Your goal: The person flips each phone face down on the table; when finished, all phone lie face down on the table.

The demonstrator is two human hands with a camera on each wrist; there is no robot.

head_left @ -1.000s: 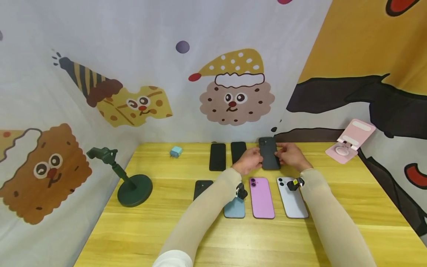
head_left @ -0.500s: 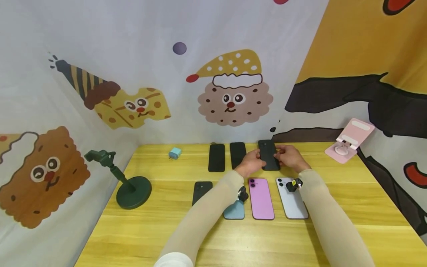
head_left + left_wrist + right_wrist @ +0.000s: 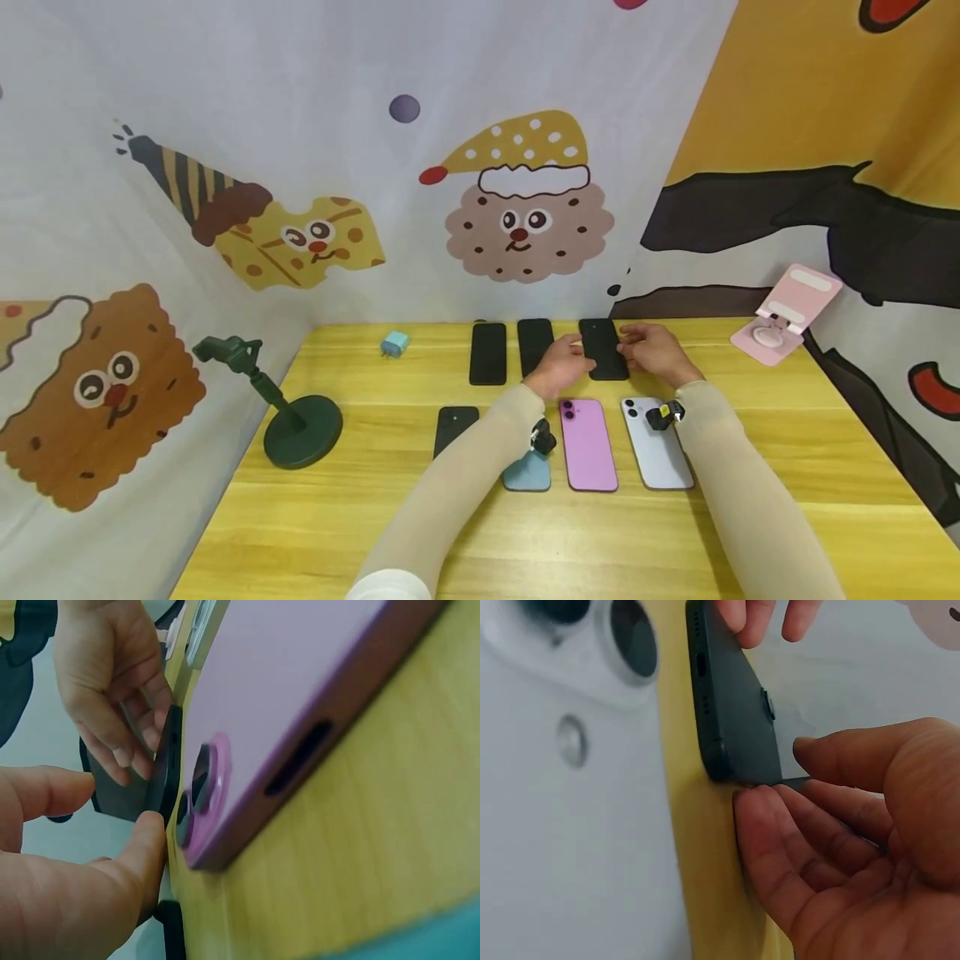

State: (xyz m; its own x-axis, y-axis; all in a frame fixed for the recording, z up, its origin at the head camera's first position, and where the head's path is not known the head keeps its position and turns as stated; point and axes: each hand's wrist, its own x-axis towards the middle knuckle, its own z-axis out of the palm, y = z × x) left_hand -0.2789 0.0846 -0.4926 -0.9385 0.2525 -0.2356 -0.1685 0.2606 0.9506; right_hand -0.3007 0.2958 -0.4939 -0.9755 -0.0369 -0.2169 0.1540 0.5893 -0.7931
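Observation:
A black phone (image 3: 604, 348) lies back-up at the rear of the table, between both hands. In the left wrist view, my left hand (image 3: 82, 877) has thumb and index finger spread apart, a fingertip right at the dark phone's near corner. On the phone's other side is my right hand (image 3: 651, 350), its fingers loosely bent. The right wrist view shows its thumb raised and its fingertips (image 3: 757, 806) beside the dark phone (image 3: 735, 712). Under the right wrist lies a white phone (image 3: 660, 450); a pink phone (image 3: 588, 446) is left of it.
Two more black phones, one at left (image 3: 488, 354) and another (image 3: 534, 342), line the back row. In front are a dark phone (image 3: 454, 423) and a blue phone (image 3: 528, 473), partly under my left arm. A green stand (image 3: 302, 433), charger plug (image 3: 395, 343) and pink stand (image 3: 798, 302) flank them.
The black phone has been lowered from a tilt to lie flat in the back row. My fingers have loosened from its sides, both hands staying close beside it.

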